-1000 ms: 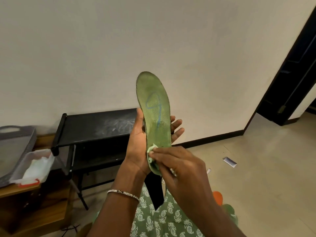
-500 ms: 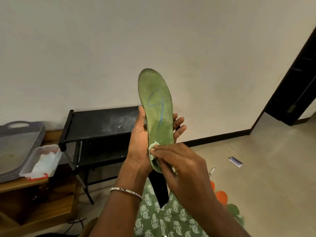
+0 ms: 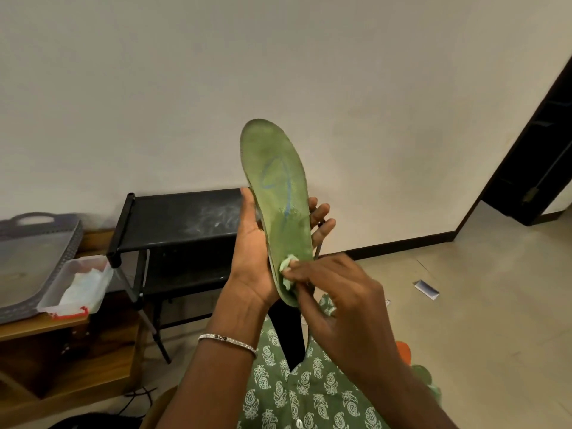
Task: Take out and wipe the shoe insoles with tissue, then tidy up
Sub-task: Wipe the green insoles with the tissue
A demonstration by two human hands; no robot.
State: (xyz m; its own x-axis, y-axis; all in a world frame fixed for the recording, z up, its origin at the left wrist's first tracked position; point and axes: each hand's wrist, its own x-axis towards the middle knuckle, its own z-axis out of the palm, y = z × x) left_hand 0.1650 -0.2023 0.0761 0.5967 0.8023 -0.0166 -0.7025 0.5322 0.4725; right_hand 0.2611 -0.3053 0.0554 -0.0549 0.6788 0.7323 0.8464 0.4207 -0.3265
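A green insole point(image 3: 280, 187) with a blue "9" scrawled on it stands upright in front of me, toe end up. My left hand point(image 3: 253, 252) grips it from behind at the lower half, thumb on the left edge and fingertips showing past the right edge. My right hand point(image 3: 337, 292) pinches a small wad of pale green tissue point(image 3: 287, 265) and presses it against the heel part of the insole. The heel tip is partly hidden behind my right hand.
A black shoe rack point(image 3: 173, 218) stands against the wall behind my hands. At left, a wooden table point(image 3: 37, 329) carries a grey tray point(image 3: 28, 258) and a clear plastic box point(image 3: 77, 286) with white tissue. A paper scrap point(image 3: 426, 289) lies on the floor; a dark doorway point(image 3: 538, 156) is at right.
My right hand with the tissue has stayed rubbing at the heel part of the insole, shifting only slightly. The view has drifted to the left.
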